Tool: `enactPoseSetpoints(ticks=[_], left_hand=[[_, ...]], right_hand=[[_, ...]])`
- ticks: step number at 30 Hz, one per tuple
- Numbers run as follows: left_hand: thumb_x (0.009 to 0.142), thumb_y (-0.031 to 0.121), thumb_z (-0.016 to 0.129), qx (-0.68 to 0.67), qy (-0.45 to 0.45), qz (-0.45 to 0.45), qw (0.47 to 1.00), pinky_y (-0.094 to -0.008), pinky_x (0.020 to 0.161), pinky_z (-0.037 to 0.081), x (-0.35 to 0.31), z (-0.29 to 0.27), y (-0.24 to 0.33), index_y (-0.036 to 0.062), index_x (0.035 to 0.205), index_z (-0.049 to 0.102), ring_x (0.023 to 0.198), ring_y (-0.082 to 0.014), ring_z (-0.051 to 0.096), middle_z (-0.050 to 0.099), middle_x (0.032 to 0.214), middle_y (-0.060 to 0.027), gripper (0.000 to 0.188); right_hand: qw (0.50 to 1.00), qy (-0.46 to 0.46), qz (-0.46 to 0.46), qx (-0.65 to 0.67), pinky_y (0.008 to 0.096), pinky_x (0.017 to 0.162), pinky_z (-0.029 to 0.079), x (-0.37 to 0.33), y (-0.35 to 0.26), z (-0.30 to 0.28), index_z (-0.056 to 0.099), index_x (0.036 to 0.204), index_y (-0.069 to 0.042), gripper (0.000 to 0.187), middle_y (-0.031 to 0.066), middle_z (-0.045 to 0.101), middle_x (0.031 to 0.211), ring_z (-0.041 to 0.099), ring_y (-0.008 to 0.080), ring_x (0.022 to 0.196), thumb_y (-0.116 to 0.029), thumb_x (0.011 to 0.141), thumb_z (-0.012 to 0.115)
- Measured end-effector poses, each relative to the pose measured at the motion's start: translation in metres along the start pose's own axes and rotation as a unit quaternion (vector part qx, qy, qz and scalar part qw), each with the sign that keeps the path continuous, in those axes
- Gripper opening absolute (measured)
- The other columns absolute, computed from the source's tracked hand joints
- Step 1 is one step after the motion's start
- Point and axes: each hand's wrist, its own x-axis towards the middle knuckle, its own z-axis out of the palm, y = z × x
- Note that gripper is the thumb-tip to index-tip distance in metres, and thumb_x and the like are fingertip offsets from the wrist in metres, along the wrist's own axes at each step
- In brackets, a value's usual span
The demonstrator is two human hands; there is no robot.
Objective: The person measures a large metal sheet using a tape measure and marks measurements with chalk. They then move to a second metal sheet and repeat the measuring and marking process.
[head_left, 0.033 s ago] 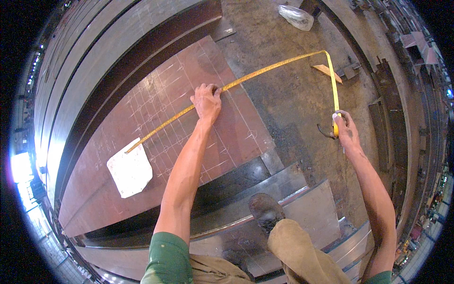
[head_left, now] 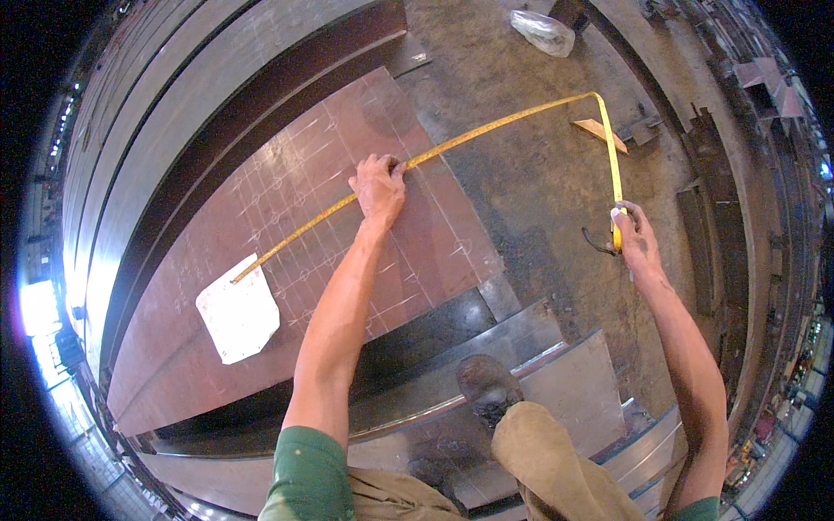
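Observation:
Over a reddish-brown steel plate (head_left: 439, 217) with white grid lines and small circles, my left hand (head_left: 380, 187) grips the yellow blade of a tape measure (head_left: 508, 120) between its fingers. The blade's free end rests on a white paper sheet (head_left: 243, 317) lying on the plate. Beyond the plate's right edge the blade runs out over the floor, kinks sharply at the far right and turns back toward me. There my right hand (head_left: 640, 243) is closed around the tape measure's yellow case, which my fingers partly hide; a dark strap loop hangs beside it.
Long steel beams (head_left: 217, 52) stand left of the plate, and more steel pieces (head_left: 556, 382) lie near my boot (head_left: 489, 386). On the floor are a clear plastic bag (head_left: 543, 33) and an orange-brown strip (head_left: 599, 135). Dark steel sections (head_left: 699, 243) line the right.

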Motion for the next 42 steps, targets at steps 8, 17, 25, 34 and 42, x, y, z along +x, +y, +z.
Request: enactPoseSetpoints(ticks=[8, 17, 25, 34, 42], left_hand=[[0.083, 0.008, 0.063, -0.079, 0.102, 0.126, 0.984, -0.0463, 0.072, 0.050, 0.034, -0.059, 0.000, 0.0039, 0.086, 0.067, 0.081, -0.0392, 0.065, 0.066, 0.083, -0.0176, 0.006], [0.084, 0.010, 0.067, -0.006, 0.031, 0.132, 0.991, -0.0442, 0.079, 0.049, 0.022, -0.188, -0.129, 0.0061, 0.090, 0.069, 0.087, -0.0332, 0.067, 0.070, 0.086, -0.0133, 0.008], [0.079, 0.005, 0.073, -0.103, -0.182, 0.218, 0.953, -0.0441, 0.094, 0.041, -0.133, -0.261, -0.084, 0.0096, 0.089, 0.069, 0.091, -0.0296, 0.061, 0.068, 0.087, -0.0057, 0.012], [0.081, 0.014, 0.075, 0.033, -0.215, 0.296, 0.930, -0.0489, 0.113, 0.034, -0.257, -0.334, 0.081, 0.0136, 0.119, 0.066, 0.125, -0.0317, 0.051, 0.061, 0.125, -0.0105, 0.039], [0.079, 0.006, 0.072, -0.057, 0.005, 0.266, 0.962, -0.0465, 0.105, 0.043, -0.267, -0.445, 0.088, 0.0085, 0.112, 0.071, 0.124, -0.0347, 0.056, 0.064, 0.126, -0.0150, 0.033]], right_hand=[[0.997, -0.002, -0.070, -0.043, 0.0235, 0.057, 0.035, -0.019, -0.001, -0.048, 0.057, 0.129, -0.023, 0.035, -0.0023, 0.055, 0.091, 0.045, 0.0068, 0.071, -0.043, 0.103, 0.045], [0.972, -0.167, -0.080, -0.143, 0.0216, 0.054, 0.037, -0.088, 0.024, -0.114, 0.063, 0.119, -0.015, 0.040, -0.0025, 0.060, 0.088, 0.051, 0.0061, 0.068, -0.046, 0.098, 0.051], [0.865, -0.475, -0.130, -0.094, 0.0338, 0.085, 0.048, -0.203, 0.002, -0.098, 0.067, 0.116, -0.003, 0.047, 0.0063, 0.065, 0.110, 0.060, 0.0176, 0.098, -0.043, 0.092, 0.064], [0.892, -0.400, -0.204, -0.060, 0.0400, 0.104, 0.042, -0.295, -0.003, 0.049, 0.044, 0.144, -0.011, 0.064, 0.0130, 0.058, 0.125, 0.055, 0.0247, 0.118, -0.032, 0.090, 0.070], [0.981, -0.005, -0.192, -0.031, 0.0409, 0.100, 0.046, -0.352, 0.158, -0.036, 0.047, 0.142, -0.010, 0.064, 0.0127, 0.060, 0.126, 0.058, 0.0253, 0.119, -0.037, 0.089, 0.072]])
